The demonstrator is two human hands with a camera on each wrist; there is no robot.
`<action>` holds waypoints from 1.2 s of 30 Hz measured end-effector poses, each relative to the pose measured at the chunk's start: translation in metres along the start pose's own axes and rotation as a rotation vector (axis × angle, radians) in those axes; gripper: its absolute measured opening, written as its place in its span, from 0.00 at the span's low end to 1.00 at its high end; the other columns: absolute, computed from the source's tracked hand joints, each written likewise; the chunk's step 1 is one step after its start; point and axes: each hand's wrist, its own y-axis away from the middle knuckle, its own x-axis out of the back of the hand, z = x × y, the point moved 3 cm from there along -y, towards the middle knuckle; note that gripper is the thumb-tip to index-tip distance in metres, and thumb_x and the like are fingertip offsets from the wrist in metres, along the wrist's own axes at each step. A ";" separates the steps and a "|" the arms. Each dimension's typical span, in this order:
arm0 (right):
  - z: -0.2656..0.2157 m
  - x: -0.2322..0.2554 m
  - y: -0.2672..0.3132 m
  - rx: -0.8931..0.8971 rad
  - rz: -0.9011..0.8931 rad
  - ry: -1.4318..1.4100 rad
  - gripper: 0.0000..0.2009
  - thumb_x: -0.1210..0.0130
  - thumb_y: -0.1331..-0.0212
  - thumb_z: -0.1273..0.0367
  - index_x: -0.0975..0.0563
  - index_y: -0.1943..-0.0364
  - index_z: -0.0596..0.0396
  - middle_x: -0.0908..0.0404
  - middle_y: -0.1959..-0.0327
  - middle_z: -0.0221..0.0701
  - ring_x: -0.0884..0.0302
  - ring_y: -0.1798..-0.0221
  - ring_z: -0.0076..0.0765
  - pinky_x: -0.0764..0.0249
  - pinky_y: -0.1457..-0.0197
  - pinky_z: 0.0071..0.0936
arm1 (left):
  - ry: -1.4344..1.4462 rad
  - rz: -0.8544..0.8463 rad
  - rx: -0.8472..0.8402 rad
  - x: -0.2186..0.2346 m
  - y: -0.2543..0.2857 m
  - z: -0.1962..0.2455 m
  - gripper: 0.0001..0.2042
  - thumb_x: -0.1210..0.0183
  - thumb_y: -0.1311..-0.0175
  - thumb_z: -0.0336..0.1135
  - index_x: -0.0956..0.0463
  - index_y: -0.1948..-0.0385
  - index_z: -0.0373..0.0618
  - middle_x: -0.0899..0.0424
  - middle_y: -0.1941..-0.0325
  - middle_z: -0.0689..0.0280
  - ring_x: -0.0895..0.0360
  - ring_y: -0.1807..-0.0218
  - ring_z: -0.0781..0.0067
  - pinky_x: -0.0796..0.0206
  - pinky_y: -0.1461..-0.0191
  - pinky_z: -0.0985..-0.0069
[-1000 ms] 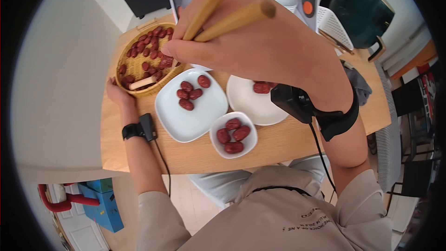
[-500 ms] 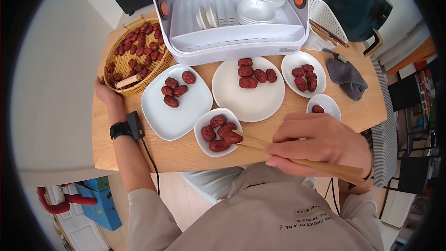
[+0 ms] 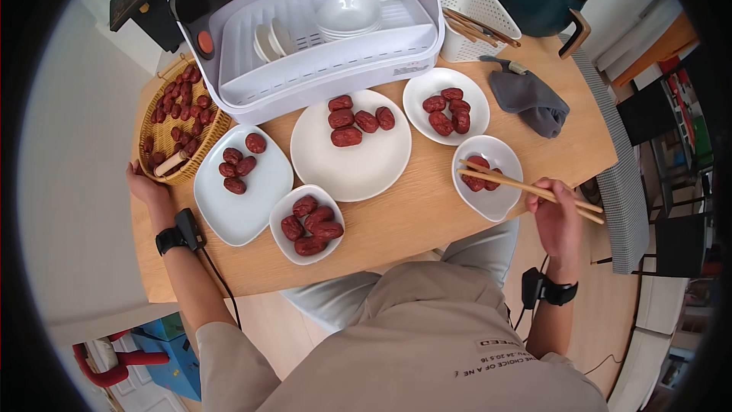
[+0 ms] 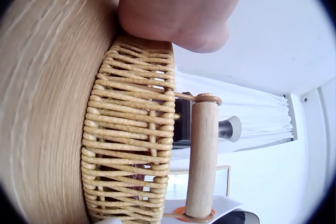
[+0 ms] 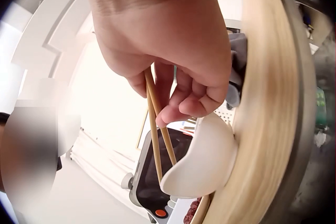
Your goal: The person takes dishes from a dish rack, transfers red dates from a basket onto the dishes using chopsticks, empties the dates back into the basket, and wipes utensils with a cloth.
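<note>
My right hand point(image 3: 555, 217) holds a pair of wooden chopsticks point(image 3: 560, 197), fingers curled round them. Their slightly parted tips reach over red dates point(image 3: 474, 181) in a small white bowl point(image 3: 509, 156) at the table's right; no date is lifted. In the right wrist view, the chopsticks point(image 5: 156, 129) slant down behind the bowl's wall point(image 5: 202, 155). My left hand point(image 3: 151, 189) rests against the near side of a round wicker basket point(image 3: 202, 159) of dates. The left wrist view shows that hand point(image 4: 173, 14) touching the woven side point(image 4: 128, 129), fingertips hidden.
Dates lie on a squarish plate point(image 3: 255, 221), a round plate point(image 3: 374, 175), an oval dish point(image 3: 465, 91) and in another small bowl point(image 3: 305, 258). Behind stands a dish rack point(image 3: 328, 69) with stacked bowls. A white basket point(image 3: 457, 49) and a grey cloth point(image 3: 530, 99) are at the right.
My right hand went from the wicker basket to the front middle bowl, where a date was left, then right to the other small bowl. The left hand stays at the basket; the head view has shifted.
</note>
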 end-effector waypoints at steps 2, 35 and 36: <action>0.012 0.005 -0.001 -0.025 -0.021 -0.090 0.15 0.50 0.31 0.61 0.21 0.60 0.61 0.21 0.65 0.35 0.26 0.63 0.32 0.32 0.58 0.28 | 0.047 -0.012 0.014 0.003 -0.006 -0.005 0.21 0.66 0.27 0.42 0.27 0.58 0.34 0.18 0.57 0.53 0.20 0.55 0.57 0.28 0.46 0.60; -0.008 -0.388 -0.130 0.598 -0.875 0.534 0.14 0.44 0.39 0.64 0.20 0.71 0.64 0.21 0.76 0.42 0.24 0.76 0.41 0.27 0.67 0.32 | 0.186 0.246 -0.019 -0.012 0.013 0.003 0.14 0.54 0.28 0.40 0.28 0.62 0.36 0.22 0.63 0.63 0.24 0.59 0.70 0.31 0.53 0.72; 0.003 -0.403 -0.141 0.599 -0.876 0.532 0.14 0.44 0.39 0.64 0.20 0.71 0.64 0.21 0.76 0.42 0.24 0.76 0.41 0.27 0.67 0.32 | 0.181 0.267 -0.020 -0.011 0.011 0.003 0.14 0.54 0.28 0.40 0.28 0.62 0.36 0.22 0.63 0.63 0.25 0.59 0.70 0.31 0.53 0.72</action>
